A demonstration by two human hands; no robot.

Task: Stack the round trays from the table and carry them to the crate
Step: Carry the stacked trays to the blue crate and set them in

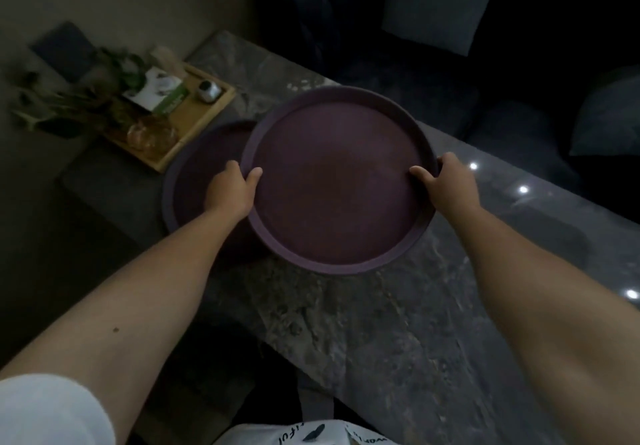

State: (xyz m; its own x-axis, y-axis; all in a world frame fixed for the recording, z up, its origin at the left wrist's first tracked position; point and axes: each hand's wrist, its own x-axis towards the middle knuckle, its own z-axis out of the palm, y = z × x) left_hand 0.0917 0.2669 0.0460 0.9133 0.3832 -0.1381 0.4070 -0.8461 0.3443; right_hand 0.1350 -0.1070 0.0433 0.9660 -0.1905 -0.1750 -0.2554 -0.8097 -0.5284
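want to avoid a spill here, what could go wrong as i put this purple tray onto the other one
The held tray is gripped only at its rim by the left hand and right hand, so it could tip. The second tray sits close to the wooden tray holding glassware; nudging it could knock those. The dim light makes alignment harder.

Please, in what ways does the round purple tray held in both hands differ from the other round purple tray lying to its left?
The held round purple tray is gripped at its rim by the left hand and the right hand; the second round purple tray is touched by neither. The held tray shows whole; the second tray is partly hidden behind it and the left hand. The held tray overlaps the second one's right side. Both are round, dark purple, rimmed and empty.
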